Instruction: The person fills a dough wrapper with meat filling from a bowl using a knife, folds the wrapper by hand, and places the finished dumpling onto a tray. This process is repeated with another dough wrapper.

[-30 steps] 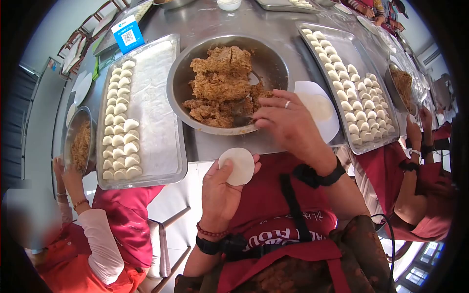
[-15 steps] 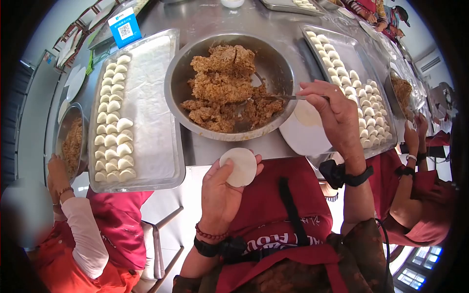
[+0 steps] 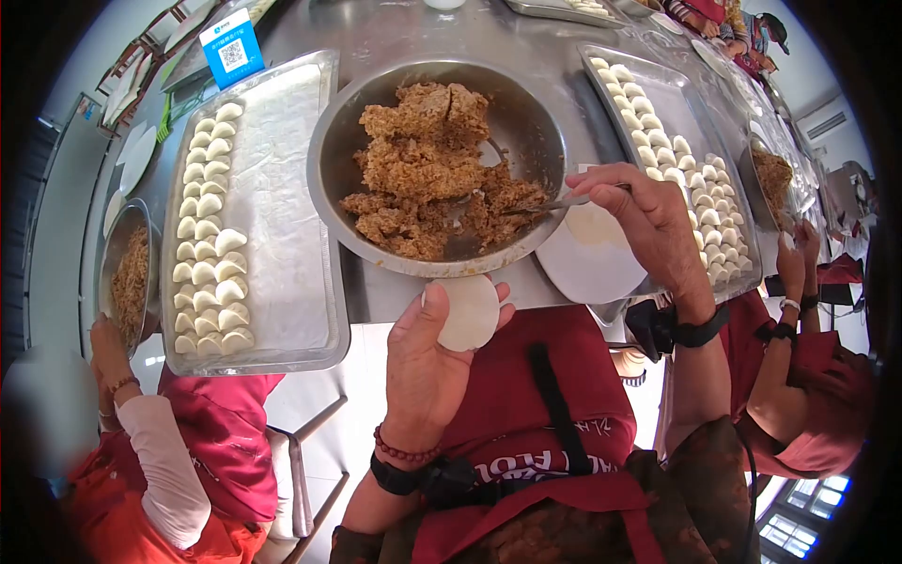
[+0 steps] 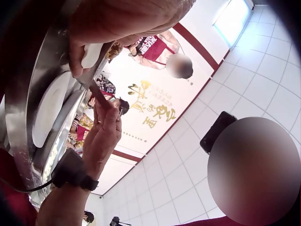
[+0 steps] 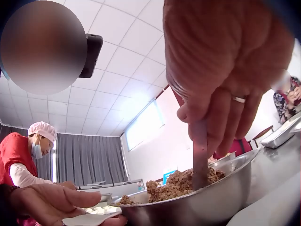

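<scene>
Lying flat across the fingers of the left hand, a round wrapper is being held just off the near edge of the bench, below the rim of the bowl. The thumb is being pressed on its edge, so the wrapper is being pinched rather than merely carried. It is being shown bare, with no filling on it yet.

The handle of a thin metal spatula is being gripped by the curled fingers of the right hand. Its tip is being pushed into the brown filling at the right side of the bowl; whether a portion is being lifted cannot be told. Beneath that hand a plate with a spare wrapper is lying between the bowl and the right tray.

Progress, as judged: the wrapper is in hand and the filling is being reached, while loading, folding and sealing are not yet done. About two columns of finished dumplings are being stored along the outer side of the left tray, most of whose sheet is bare. The right tray is being shown more fully stocked. Much filling is lying in the bowl.
</scene>
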Demonstrator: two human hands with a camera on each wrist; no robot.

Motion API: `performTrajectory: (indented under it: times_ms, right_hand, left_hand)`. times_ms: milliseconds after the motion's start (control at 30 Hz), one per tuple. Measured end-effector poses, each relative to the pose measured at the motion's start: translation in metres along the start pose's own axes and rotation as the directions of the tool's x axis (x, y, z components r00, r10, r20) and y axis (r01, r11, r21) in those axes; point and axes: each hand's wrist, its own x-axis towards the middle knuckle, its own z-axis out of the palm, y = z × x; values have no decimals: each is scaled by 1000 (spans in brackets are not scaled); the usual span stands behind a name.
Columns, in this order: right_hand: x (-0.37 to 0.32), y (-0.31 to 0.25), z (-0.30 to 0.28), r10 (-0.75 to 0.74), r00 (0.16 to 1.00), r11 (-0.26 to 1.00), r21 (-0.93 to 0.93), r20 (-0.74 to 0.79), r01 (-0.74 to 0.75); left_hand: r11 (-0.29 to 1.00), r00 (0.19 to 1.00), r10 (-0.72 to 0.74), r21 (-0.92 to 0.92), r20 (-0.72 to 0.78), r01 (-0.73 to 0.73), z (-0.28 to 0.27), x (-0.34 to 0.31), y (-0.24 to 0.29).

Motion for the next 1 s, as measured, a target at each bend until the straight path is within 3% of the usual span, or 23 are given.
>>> performTrajectory:
  times_ms: [133,333,433,633,733,833,933,1000]
  right_hand:
    - [4,2,2,-15,998,1000,-7,54,15]
    - [6,8,10,97,983,994,37,156,-104]
    - [3,12,18,105,980,969,206,170,-140]
    - [-5,5,26,135,981,944,284,136,-169]
    - [-13,4,31,232,967,846,468,109,-256]
    - [-20,-7,31,270,959,836,472,86,-278]
    - [-31,-16,34,326,935,722,601,140,-342]
    - [-43,-20,38,298,952,809,511,68,-290]
  left_hand:
    - [1000,999,-12,15,37,11,-3,5,1]
    - [1000,999,-6,-23,53,7,-3,7,3]
    - [1000,999,-1,-14,49,2,-3,7,5]
    - [998,998,20,-53,64,-17,-6,3,9]
    - [998,998,45,-54,40,-43,-3,0,11]
    - [995,998,36,-95,59,-31,-6,-1,13]
    - [991,998,33,-134,55,-25,-2,-5,14]
    - [989,999,41,-140,19,-38,0,-7,14]
